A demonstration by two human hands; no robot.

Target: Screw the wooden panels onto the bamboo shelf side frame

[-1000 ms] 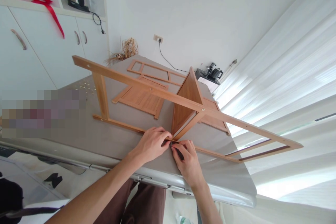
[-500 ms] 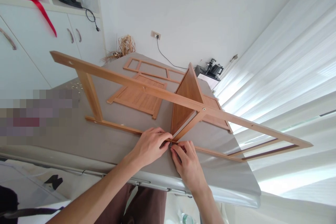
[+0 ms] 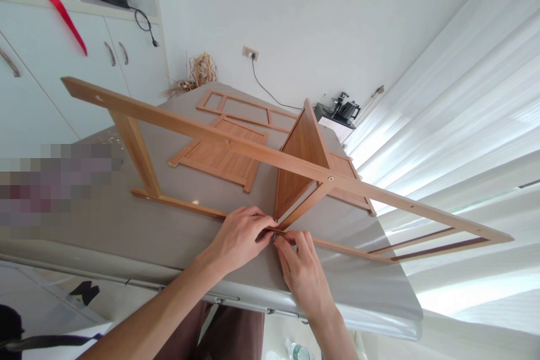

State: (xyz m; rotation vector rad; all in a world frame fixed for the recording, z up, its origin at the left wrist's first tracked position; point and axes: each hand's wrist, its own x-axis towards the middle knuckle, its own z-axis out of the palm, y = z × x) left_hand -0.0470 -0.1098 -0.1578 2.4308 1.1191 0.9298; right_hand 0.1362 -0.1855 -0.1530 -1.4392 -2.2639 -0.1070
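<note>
A long wooden frame (image 3: 189,126) stands on its edge across the table, with a slatted wooden panel (image 3: 301,152) upright against its middle crosspiece (image 3: 306,202). My left hand (image 3: 240,239) is closed around the frame's lower rail (image 3: 189,206), just left of where the crosspiece meets it. Close beside it, my right hand (image 3: 301,264) pinches with thumb and forefinger at the near side of that joint. Something small, dark and thin shows at those fingertips, too small to name.
Behind the frame lie a flat slatted panel (image 3: 223,149), another panel (image 3: 350,177) and an open wooden frame (image 3: 244,104). The grey table (image 3: 169,242) has its near edge by my legs. A coffee pot (image 3: 349,111) stands beyond; curtains (image 3: 455,118) hang right.
The standing frame sits slightly differently in view, its ends further out and its right end lower. Both hands stay at the same joint, the right one barely shifted.
</note>
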